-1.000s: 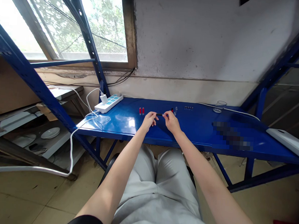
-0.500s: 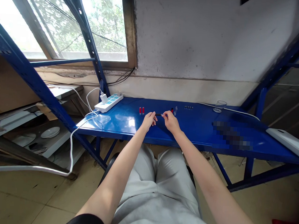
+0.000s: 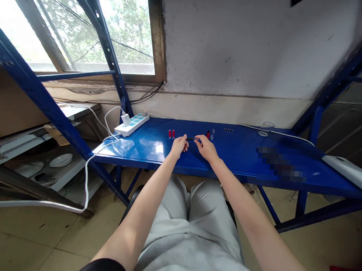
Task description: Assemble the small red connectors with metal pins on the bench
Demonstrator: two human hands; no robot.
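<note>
Over the blue metal shelf [image 3: 235,155], my left hand [image 3: 179,145] and my right hand [image 3: 207,147] pinch the two ends of a thin dark stick-like object [image 3: 192,139] held level between them. Both hands have their fingers closed on it. Two small red pieces [image 3: 171,133] stand just behind my left hand. A red piece and a small clear piece [image 3: 211,134] stand just behind my right hand. A row of tiny dark parts [image 3: 228,130] lies farther back to the right.
A white power strip [image 3: 131,124] with a plug and white cable lies at the shelf's left end. A clear glass [image 3: 266,129] stands at the back right, a white flat device [image 3: 349,170] at the far right. Blue frame posts rise on both sides.
My right hand has shifted slightly left, closing the gap between the hands along the dark stick. My left hand has hardly moved.
</note>
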